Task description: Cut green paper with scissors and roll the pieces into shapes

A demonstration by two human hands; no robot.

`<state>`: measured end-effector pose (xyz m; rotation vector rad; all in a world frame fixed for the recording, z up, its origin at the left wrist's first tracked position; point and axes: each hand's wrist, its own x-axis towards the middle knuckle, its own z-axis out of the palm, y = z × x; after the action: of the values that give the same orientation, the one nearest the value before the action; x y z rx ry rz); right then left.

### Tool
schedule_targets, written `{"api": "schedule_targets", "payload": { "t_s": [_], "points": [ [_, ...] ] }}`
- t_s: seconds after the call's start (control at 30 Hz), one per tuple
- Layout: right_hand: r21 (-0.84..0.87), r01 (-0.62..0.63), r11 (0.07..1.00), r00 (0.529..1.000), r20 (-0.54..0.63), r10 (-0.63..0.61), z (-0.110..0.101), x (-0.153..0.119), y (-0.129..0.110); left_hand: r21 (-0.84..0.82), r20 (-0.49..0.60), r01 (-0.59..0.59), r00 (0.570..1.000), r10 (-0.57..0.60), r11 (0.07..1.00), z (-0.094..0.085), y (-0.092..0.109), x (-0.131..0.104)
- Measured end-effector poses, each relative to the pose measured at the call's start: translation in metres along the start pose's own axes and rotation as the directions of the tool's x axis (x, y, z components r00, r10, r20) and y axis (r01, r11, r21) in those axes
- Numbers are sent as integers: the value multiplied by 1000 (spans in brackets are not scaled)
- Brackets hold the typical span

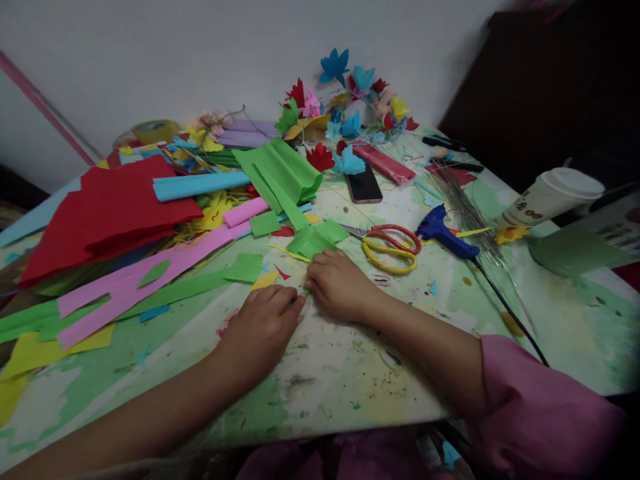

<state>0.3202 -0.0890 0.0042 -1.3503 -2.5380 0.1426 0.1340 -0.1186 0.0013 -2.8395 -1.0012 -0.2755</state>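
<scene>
Head view: green-blotched table (pixel 350 400), pale wall (pixel 175 60) behind; left hand (pixel 260 327) and right hand (pixel 340 285) curled narrow, grip contents unclear.

A black phone (pixel 365 185) lies flat, and a white-lidded cup (pixel 553 193) stands well to its right.

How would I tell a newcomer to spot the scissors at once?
On the table, find the right hand. The scissors lie between it and the blue glue gun. One handle loop is red and the other yellow, unlike the glue gun and the black phone farther back.
</scene>
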Motion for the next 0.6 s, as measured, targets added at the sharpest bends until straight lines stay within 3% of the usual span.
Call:
{"api": "schedule_targets", "payload": {
  "t_s": [0.37, 0.5, 0.6],
  "points": [
    [-36, -114, 993, 993, -25, 113, 5, 0, 2, -25, 74, 37, 997, -35, 999, -3, 0, 2],
    [-27, -175, 984, 982, -71, 172, 6, 0, 6, -90, 49, 47, 998, -42, 995, -7, 0, 4],
    [70, -185, 980, 976, -105, 191, 4, -2, 10, -204, 10, 74, 997, -74, 976, -7, -4, 7]
  ]
}}
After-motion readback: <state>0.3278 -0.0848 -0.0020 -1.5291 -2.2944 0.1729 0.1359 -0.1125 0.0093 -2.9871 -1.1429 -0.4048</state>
